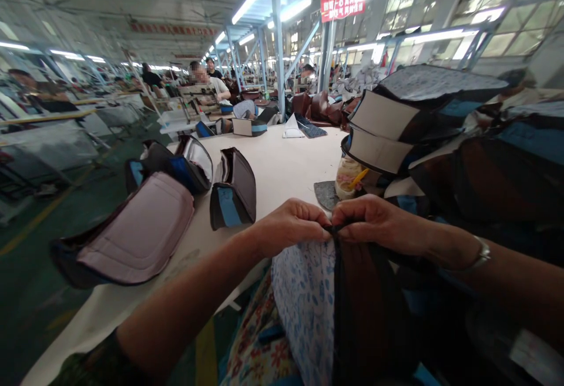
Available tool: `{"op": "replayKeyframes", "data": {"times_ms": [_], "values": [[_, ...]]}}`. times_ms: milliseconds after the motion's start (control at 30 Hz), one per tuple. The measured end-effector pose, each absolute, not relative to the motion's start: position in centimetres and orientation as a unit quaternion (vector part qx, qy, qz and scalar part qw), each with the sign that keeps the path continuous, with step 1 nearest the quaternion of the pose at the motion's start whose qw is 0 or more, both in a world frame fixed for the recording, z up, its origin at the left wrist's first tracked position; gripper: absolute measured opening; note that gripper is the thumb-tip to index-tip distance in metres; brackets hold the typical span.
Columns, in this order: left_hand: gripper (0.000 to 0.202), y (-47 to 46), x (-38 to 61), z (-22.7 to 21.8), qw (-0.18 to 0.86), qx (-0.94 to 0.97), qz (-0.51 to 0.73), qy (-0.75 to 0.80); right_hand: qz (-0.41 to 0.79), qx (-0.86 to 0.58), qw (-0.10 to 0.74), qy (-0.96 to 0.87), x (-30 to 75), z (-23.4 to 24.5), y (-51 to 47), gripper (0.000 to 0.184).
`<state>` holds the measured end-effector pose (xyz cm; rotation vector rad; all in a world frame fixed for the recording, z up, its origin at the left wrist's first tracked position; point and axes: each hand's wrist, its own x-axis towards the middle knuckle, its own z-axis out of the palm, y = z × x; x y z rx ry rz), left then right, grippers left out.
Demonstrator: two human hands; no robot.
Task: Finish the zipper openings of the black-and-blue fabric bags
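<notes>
Both of my hands pinch the top edge of a dark brown fabric bag piece [359,292], whose blue-and-white patterned lining [306,298] faces left. My left hand [293,224] has its thumb and forefinger closed on that edge. Close beside it, almost fingertip to fingertip, my right hand [374,224] grips the same edge; a silver bracelet [483,251] circles its wrist. The piece hangs down over my lap from the pinched corner. Its lower part fades into shadow. Just beyond my fingers stands a jar [348,177] with something yellow against it, near a grey fabric scrap [326,195].
Several part-made bags, including a pink-backed one [141,227] and a brown one with a blue stripe [232,198], sit along the left of the white table [286,157]. A tall bag stack [396,121] rises at right. Co-workers [211,83] sit at machines beyond.
</notes>
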<state>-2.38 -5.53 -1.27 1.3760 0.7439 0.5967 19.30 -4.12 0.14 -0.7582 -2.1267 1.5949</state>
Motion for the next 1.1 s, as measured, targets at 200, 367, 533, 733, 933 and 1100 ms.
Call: {"op": "replayKeyframes", "data": {"times_ms": [200, 367, 533, 733, 933, 1100], "values": [[0.019, -5.8, -2.4, -1.0, 0.654, 0.625, 0.262, 0.336, 0.587, -0.276, 0.201, -0.734, 19.2, -0.6, -4.3, 0.013], [0.017, -5.5, -2.8, -1.4, 0.676, 0.616, 0.259, 0.309, 0.595, -0.296, 0.206, -0.718, 19.6, -0.8, -4.3, 0.016], [0.011, -5.5, -2.5, -1.3, 0.677, 0.614, 0.26, 0.313, 0.615, -0.284, 0.216, -0.703, 19.5, -0.1, -4.8, 0.021], [0.026, -5.8, -2.2, -0.9, 0.649, 0.638, 0.244, 0.334, 0.609, -0.276, 0.224, -0.709, 19.3, -0.5, -4.7, 0.018], [0.021, -5.8, -2.0, -0.8, 0.626, 0.647, 0.237, 0.365, 0.629, -0.259, 0.22, -0.699, 19.4, -1.0, -4.5, 0.02], [0.012, -5.5, -2.3, -1.0, 0.649, 0.639, 0.237, 0.338, 0.604, -0.269, 0.207, -0.722, 19.6, -1.0, -4.5, 0.015]]}}
